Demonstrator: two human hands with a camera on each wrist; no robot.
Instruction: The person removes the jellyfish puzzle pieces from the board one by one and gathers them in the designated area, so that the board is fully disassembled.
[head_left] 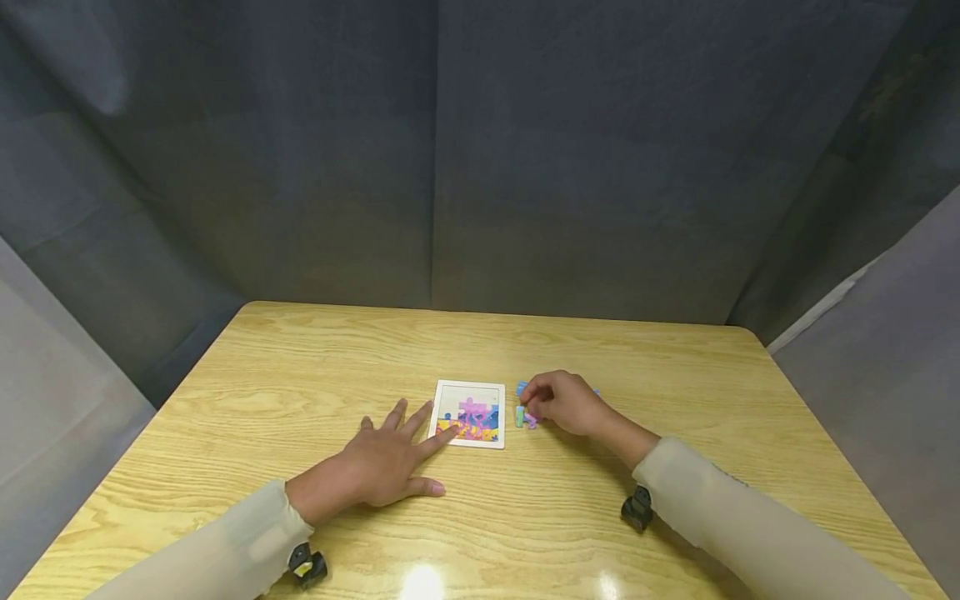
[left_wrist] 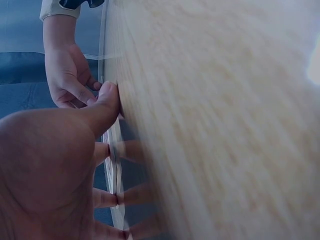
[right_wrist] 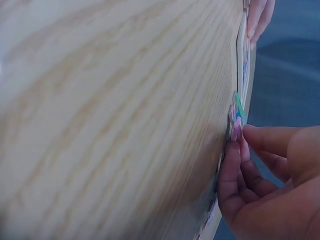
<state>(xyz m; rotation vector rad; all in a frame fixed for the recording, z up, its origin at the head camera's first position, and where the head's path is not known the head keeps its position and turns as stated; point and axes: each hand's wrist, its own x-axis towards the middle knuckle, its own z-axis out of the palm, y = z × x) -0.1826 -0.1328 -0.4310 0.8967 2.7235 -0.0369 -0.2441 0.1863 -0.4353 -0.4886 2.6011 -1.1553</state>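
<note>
A white square puzzle tray (head_left: pixel 472 390) lies on the table, its lower part filled with yellow, pink and blue pieces; bare backing shows at its top. My left hand (head_left: pixel 386 467) is spread, with fingertips on the tray's left and lower left edge. To the right of the tray, my right hand (head_left: pixel 566 404) pinches a pinkish puzzle piece (right_wrist: pixel 236 129) between thumb and fingers. A green piece (head_left: pixel 520 415) lies beside those fingertips. Blue pieces (head_left: pixel 521 388) peek out behind the right hand, which hides part of the loose pieces.
The wooden table (head_left: pixel 337 350) has rounded far corners. Dark grey curtain (head_left: pixel 585 167) hangs behind it, with paler panels at both sides. Each sleeve cuff carries a small black wrist camera (head_left: pixel 637 510).
</note>
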